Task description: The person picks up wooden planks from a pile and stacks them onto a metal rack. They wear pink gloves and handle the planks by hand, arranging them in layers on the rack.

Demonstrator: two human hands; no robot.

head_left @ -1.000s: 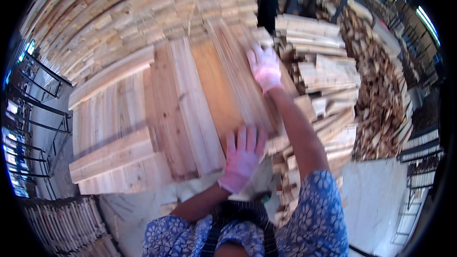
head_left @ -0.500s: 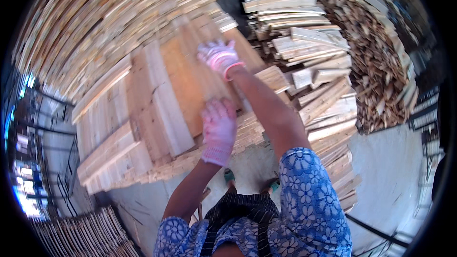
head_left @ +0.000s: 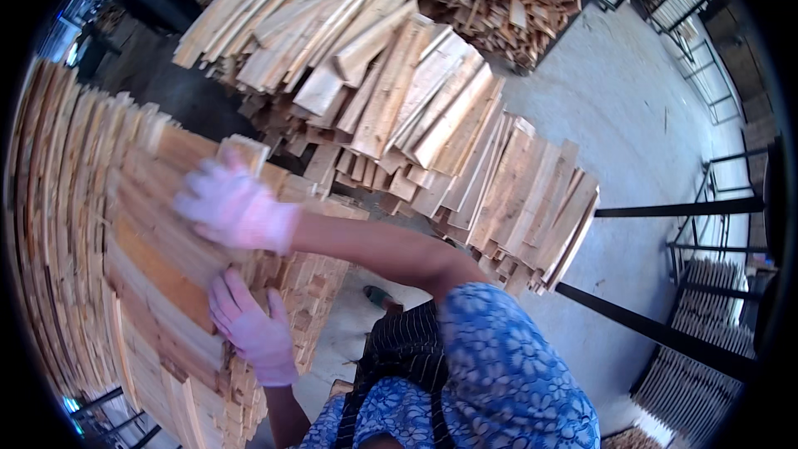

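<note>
Both of my hands wear pink gloves. My right hand (head_left: 235,208) reaches across to the left and lies flat on a bundle of thin wooden boards (head_left: 158,258), fingers spread near its far end. My left hand (head_left: 249,328) presses open against the near side of the same bundle, fingers pointing up. The boards are pale and orange-brown and lie on a tall stack of planks (head_left: 66,224) at the left.
A big heap of loose wooden slats (head_left: 399,91) fills the upper middle and slopes down to the right (head_left: 532,208). Grey concrete floor (head_left: 648,116) lies beyond. Black metal racks (head_left: 706,224) stand at the right, with more slats stacked inside.
The view has swung to the right, so the board stack now sits at the left. Both hands stay on the boards, the right hand having shifted along the top.
</note>
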